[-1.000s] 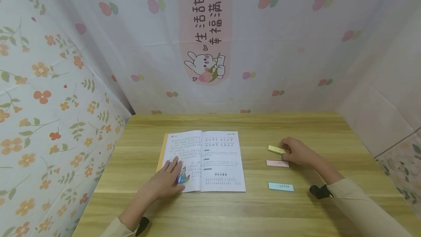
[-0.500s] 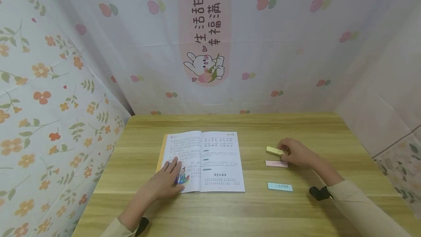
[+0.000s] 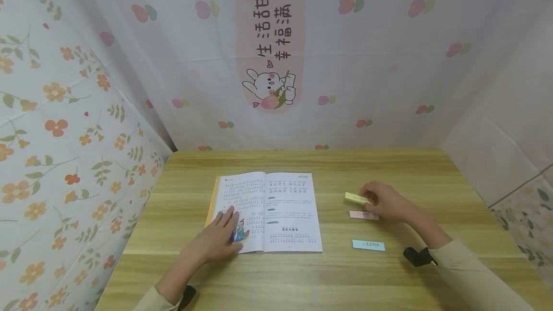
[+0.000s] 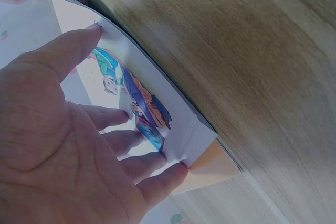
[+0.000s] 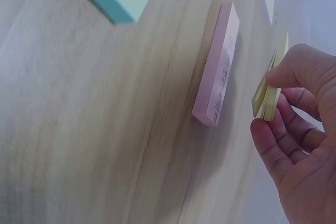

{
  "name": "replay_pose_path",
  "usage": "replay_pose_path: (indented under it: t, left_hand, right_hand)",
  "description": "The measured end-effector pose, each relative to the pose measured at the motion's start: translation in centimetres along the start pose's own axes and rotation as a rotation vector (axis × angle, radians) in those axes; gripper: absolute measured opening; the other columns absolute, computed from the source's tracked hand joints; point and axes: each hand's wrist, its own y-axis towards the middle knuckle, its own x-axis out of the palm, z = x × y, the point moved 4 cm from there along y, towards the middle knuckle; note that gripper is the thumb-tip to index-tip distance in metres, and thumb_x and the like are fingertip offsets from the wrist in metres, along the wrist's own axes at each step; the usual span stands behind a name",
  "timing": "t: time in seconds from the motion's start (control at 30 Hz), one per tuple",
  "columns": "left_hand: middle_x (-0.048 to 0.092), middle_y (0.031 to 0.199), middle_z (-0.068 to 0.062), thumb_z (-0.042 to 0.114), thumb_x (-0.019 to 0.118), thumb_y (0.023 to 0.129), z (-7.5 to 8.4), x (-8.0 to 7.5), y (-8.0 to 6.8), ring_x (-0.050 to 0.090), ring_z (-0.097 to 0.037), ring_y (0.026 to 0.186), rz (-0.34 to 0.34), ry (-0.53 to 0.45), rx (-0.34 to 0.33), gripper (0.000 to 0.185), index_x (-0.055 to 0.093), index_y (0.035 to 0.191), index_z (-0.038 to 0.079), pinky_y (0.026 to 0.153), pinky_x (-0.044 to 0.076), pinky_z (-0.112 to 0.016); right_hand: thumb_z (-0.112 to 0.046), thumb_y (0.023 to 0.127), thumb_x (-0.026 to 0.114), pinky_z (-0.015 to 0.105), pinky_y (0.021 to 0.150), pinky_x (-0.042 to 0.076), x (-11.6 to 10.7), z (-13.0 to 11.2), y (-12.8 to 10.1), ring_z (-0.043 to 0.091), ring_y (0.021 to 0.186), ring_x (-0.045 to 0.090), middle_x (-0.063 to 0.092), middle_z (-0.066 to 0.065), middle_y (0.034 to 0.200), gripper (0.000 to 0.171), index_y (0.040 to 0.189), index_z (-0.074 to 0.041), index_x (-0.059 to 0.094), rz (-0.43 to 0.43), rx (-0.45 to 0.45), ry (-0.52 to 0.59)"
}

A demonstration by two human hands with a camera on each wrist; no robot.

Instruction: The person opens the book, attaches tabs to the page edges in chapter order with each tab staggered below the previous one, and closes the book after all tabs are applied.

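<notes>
Wooden table (image 3: 302, 277), light grain, enclosed on three sides. Pink sticky-note pad (image 3: 364, 215) lying flat toward the right side; blue sticky-note pad (image 3: 368, 245) nearer the front edge, apart from the pink one. Back wall covered with fruit-print sheet bearing a rabbit sticker (image 3: 269, 88) and vertical lettering. Floral-print sheet (image 3: 65, 148) along the left side. Plain pale panel at right.

The pink oval banner (image 3: 269, 37) on the back wall carries two vertical lines of Chinese characters: 生活甜甜 and 幸福满满, above a cartoon rabbit. The open book (image 3: 268, 210) on the counter (image 3: 389, 167) shows printed Chinese text too small to read. The pink note pad (image 3: 364, 215) and the blue note pad (image 3: 368, 245) bear small dark print that cannot be read.
</notes>
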Motion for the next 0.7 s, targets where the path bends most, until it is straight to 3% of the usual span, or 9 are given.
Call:
replay_pose_path:
  t: [0.7]
  left_hand:
    - [0.025, 0.16, -0.03, 0.036, 0.071, 0.095, 0.0, 0.1, 0.0, 0.024, -0.051, 0.144, 0.008, 0.009, -0.002, 0.08, 0.037, 0.151, -0.01, 0.115, 0.024, -0.056]
  right_hand:
    - [0.002, 0.084, 0.074, 0.032, 0.07, 0.052, 0.3, -2.9, 0.1, 0.015, 0.084, 0.058, 0.062, -0.002, 0.095, 0.022, 0.103, -0.005, 0.067, 0.016, -0.091, 0.012]
